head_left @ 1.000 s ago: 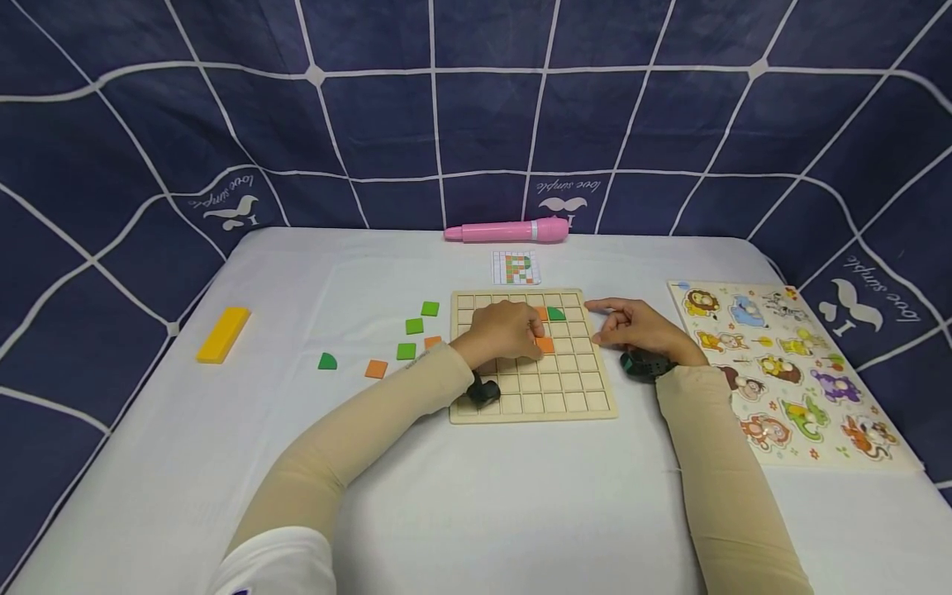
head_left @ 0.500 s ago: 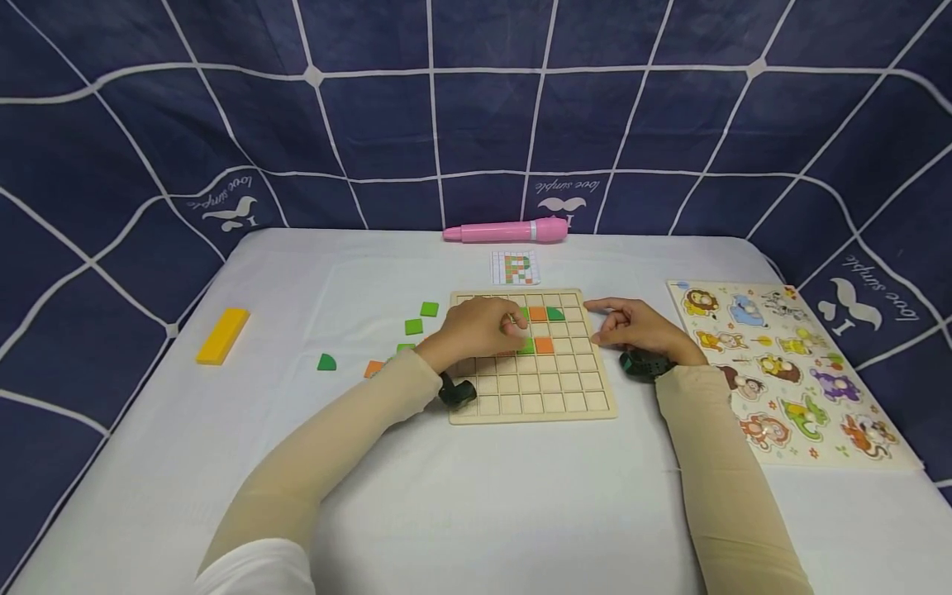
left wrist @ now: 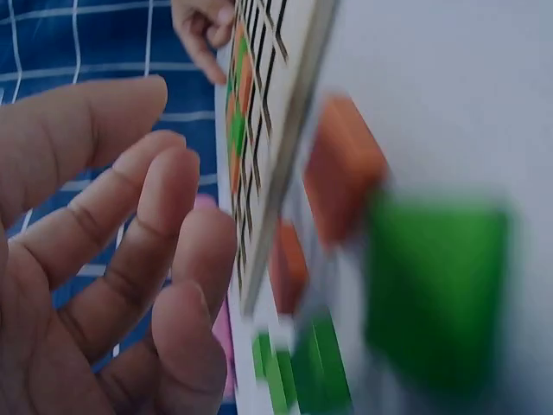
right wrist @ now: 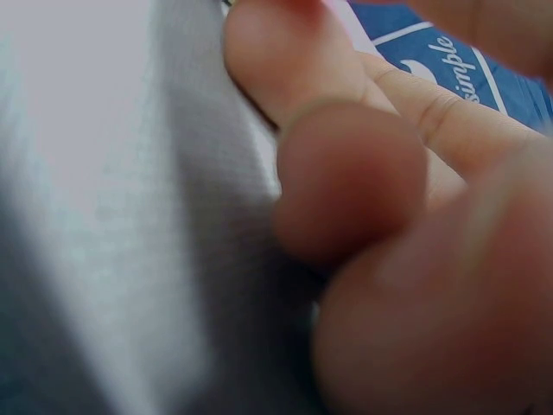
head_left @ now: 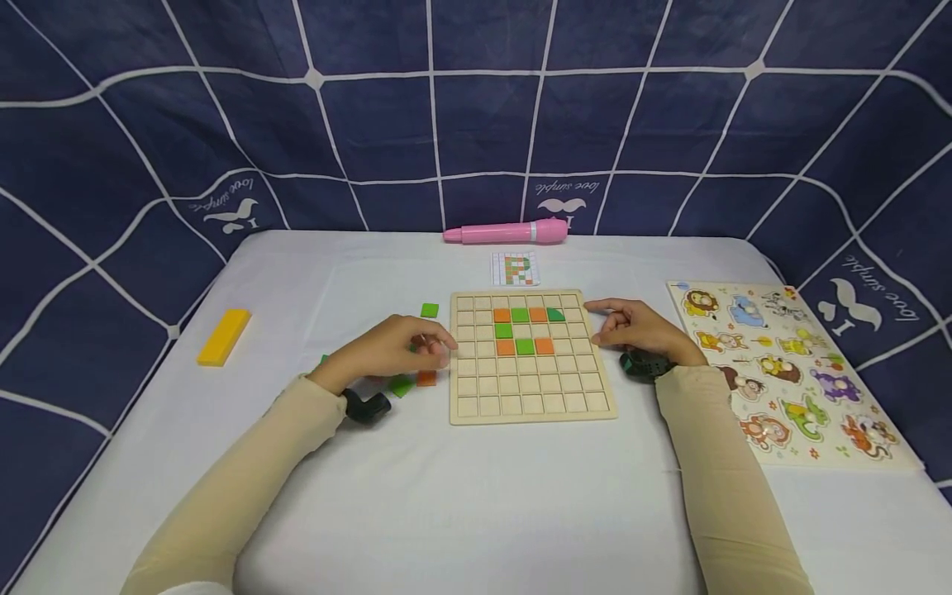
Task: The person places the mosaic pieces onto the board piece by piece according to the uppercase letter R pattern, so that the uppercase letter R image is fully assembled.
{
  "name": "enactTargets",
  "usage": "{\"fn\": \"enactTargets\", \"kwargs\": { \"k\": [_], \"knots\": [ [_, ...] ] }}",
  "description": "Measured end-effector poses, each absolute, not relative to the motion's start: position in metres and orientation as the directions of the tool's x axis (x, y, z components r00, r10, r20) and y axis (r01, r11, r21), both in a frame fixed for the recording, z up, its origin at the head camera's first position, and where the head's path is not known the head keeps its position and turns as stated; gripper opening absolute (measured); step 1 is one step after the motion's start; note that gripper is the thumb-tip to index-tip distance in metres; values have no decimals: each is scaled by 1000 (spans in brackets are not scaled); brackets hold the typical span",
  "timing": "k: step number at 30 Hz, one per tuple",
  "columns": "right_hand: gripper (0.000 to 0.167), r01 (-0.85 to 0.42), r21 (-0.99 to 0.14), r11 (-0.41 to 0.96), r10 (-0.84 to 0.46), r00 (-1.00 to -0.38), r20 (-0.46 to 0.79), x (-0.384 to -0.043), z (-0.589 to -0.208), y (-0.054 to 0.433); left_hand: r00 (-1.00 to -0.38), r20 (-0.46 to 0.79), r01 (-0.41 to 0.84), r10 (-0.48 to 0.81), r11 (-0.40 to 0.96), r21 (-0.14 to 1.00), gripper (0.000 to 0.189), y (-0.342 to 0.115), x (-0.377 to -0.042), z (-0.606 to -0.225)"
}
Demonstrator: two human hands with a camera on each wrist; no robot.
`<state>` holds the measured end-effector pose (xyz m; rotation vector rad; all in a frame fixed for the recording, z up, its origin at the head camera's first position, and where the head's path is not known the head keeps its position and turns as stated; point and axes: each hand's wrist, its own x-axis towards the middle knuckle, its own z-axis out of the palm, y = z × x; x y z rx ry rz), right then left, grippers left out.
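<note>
My left hand (head_left: pixel 390 347) hovers just left of the wooden grid board (head_left: pixel 531 403), its fingers loosely bent and holding nothing. Below and around it lie loose tiles, including a green square (head_left: pixel 401 385) and an orange square (head_left: pixel 426 378), partly hidden by the hand. In the left wrist view a blurred green tile (left wrist: pixel 436 294) and an orange tile (left wrist: pixel 346 169) are close by. On the board sit several orange and green squares (head_left: pixel 525 346), plus a green quarter-round tile (head_left: pixel 555 315). My right hand (head_left: pixel 632 324) rests at the board's right edge, forefinger stretched out, fingertips at the rim.
Behind the board lies a small pattern card (head_left: pixel 516 268), with a pink pen-like stick (head_left: pixel 506 232) beyond it. An animal puzzle board (head_left: pixel 788 372) is at the right, under the right forearm's side. A yellow block (head_left: pixel 224 337) lies far left.
My left hand has drawn back leftward from over the board to the loose tiles, uncovering the placed squares. Near it, a green and an orange tile now lie closer to me. The right hand stays put.
</note>
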<state>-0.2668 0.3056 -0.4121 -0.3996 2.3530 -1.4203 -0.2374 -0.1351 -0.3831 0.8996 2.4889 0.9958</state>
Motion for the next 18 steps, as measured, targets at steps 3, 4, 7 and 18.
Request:
{"fn": "enactTargets", "kwargs": {
  "k": [3, 4, 7, 18],
  "knots": [
    [70, -54, -889, 454, -417, -895, -159, -266, -412, 305, -758, -58, 420, 649, 555, 718, 25, -159, -234, -383],
    [70, -56, -889, 454, -419, -894, -157, -266, -412, 305, -764, -58, 415, 643, 557, 719, 25, -166, -233, -383],
    [69, -60, -890, 452, -422, -893, -154, -266, -412, 306, -784, -58, 395, 618, 569, 721, 27, -186, -230, -382],
    [69, -63, -890, 451, -423, -894, -151, -266, -411, 305, -847, -39, 347, 530, 606, 716, 33, -244, -227, -364]
  ]
}}
